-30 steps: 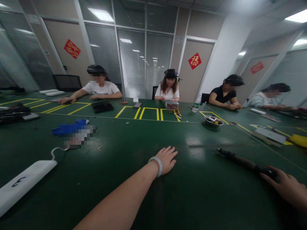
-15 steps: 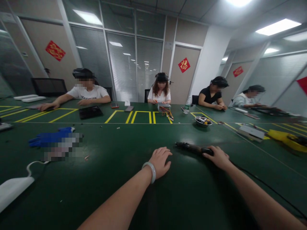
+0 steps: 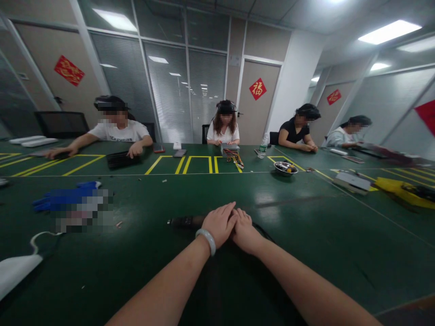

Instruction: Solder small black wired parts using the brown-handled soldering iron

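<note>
A dark electric screwdriver [image 3: 186,222] lies across the green table [image 3: 142,271], its tip to the left and its cord trailing off behind my right hand. My right hand [image 3: 245,230] is closed around the rear end of the screwdriver. Over the screwdriver's middle lies my left hand [image 3: 219,222], a pale bangle [image 3: 206,241] on its wrist. The left fingers are stretched out, and they meet the right hand. Both hands hide the rear half of the tool.
Blue gloves [image 3: 66,195] lie at left beside a blurred-out patch. A white device [image 3: 18,274] with a cable sits at front left. Farther off stand a metal bowl [image 3: 286,169], a water bottle [image 3: 263,147] and a yellow bag [image 3: 401,190]. Several people sit across the table.
My right hand has moved left with the screwdriver, bringing it under my left hand. A person across the table at left has put a hand on a black object.
</note>
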A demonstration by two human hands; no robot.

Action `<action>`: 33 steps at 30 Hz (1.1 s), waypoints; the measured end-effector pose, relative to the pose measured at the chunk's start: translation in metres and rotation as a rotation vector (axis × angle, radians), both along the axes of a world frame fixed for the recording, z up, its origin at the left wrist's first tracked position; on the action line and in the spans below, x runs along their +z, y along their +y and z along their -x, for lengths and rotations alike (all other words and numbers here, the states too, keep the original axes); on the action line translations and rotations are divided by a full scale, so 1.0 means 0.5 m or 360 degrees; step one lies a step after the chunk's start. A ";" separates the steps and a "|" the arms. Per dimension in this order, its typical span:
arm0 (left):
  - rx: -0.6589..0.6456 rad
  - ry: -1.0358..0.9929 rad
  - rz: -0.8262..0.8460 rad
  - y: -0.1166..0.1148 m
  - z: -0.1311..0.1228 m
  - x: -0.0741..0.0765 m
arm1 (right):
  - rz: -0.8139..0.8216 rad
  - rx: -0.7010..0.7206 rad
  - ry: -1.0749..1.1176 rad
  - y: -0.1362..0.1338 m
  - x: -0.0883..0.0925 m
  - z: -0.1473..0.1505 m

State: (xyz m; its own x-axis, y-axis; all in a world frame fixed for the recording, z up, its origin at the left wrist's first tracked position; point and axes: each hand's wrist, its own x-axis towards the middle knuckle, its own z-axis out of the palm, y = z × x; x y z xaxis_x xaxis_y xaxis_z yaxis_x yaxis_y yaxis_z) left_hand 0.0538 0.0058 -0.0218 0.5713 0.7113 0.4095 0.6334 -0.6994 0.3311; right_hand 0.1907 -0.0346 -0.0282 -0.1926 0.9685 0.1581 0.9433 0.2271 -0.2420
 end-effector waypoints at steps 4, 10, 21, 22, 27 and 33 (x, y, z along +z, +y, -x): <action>0.0012 0.0014 0.0007 -0.008 0.001 0.009 | 0.0038 0.0003 0.0048 -0.036 0.030 -0.086; -0.0051 0.0147 0.0046 -0.011 0.001 0.014 | 0.0210 -0.0194 0.0073 -0.059 0.048 -0.162; -0.0165 0.0333 -0.0078 -0.027 -0.021 0.011 | 0.0442 -0.0229 -0.0066 -0.097 0.078 -0.183; -0.0166 0.0339 -0.0078 -0.027 -0.022 0.010 | 0.0445 -0.0263 -0.0078 -0.100 0.080 -0.185; -0.0165 0.0311 -0.0093 -0.023 -0.024 0.005 | 0.0357 -0.0323 -0.0042 -0.101 0.082 -0.171; -0.0165 0.0231 -0.0040 -0.019 -0.020 0.004 | 0.0384 -0.0331 0.0378 -0.076 0.068 -0.160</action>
State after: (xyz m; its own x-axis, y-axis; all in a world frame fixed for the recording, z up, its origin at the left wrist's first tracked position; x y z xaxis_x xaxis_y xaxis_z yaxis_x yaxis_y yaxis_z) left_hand 0.0639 -0.0037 -0.0198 0.6956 0.6360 0.3341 0.5973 -0.7704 0.2229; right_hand 0.2706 -0.0724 0.0057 0.0258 0.9977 -0.0624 0.8746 -0.0528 -0.4819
